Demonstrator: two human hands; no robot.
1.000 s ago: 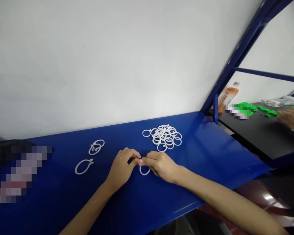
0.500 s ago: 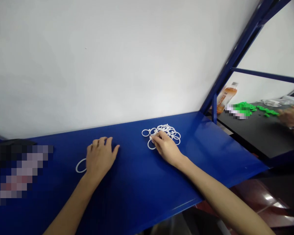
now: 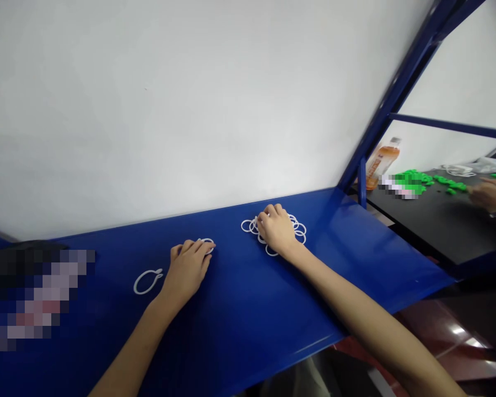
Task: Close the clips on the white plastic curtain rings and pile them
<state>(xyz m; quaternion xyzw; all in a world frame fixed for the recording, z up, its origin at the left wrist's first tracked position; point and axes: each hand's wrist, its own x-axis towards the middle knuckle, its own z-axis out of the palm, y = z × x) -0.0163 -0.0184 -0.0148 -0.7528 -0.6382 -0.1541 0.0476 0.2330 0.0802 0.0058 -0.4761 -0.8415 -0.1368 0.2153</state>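
Observation:
My left hand (image 3: pixel 189 267) is over the blue shelf top, its fingers closed on a white ring (image 3: pixel 209 240) that shows past the fingertips. Left of it lies another white ring (image 3: pixel 144 293), a thin plastic hoop with a small eyelet at its upper right. Farther right, my right hand (image 3: pixel 276 229) reaches onto a pile of such white rings (image 3: pixel 300 225), fingers curled down among them. Its fingertips are hidden, so what they pinch cannot be seen. Several rings stick out around the hand, one below the palm.
A dark item (image 3: pixel 28 248) and a pixelated patch (image 3: pixel 52 292) are on the left of the blue shelf top (image 3: pixel 240 314). Past the blue frame (image 3: pixel 386 116), a black table (image 3: pixel 421 220) bears a bottle (image 3: pixel 384 162), green pieces (image 3: pixel 413 179) and another person's hand (image 3: pixel 490 194).
My left hand has moved right, uncovering the loose ring and closing on another ring. My right hand has shifted slightly up and right, deeper over the pile, which has spread a little.

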